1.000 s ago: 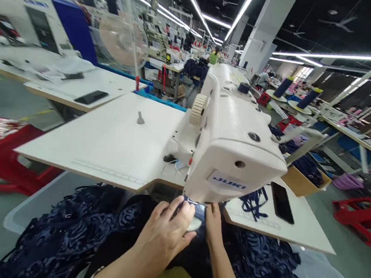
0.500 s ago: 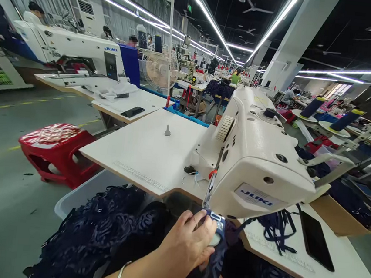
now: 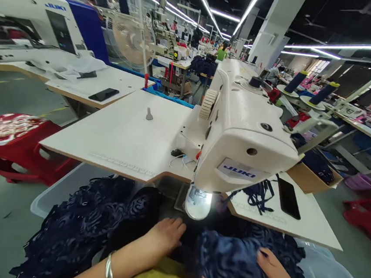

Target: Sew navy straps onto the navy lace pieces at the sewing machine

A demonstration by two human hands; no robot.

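In the head view my right hand [image 3: 273, 267] grips a navy patterned garment piece [image 3: 232, 263] at its right edge, in front of the sewing machine [image 3: 245, 136]. My left hand [image 3: 167, 235] is to the left of that cloth, apart from it. Its fingers are curled together over dark fabric, and I cannot see whether anything is in them. Above and between my hands, a bright light shines at the machine's needle end [image 3: 199, 201]; the needle itself is lost in the glare.
Navy pieces are heaped at the left [image 3: 88, 226] in a clear plastic tub [image 3: 43, 202]. On the white table [image 3: 123, 137] stands a small grey peg [image 3: 149, 114]. Dark straps [image 3: 258, 198] and a black phone [image 3: 288, 199] lie at the right. A red stool [image 3: 17, 149] stands left.
My hands have moved apart and down from the needle area. The navy piece has come away from the machine, lower right, in my right hand. The view has turned right.
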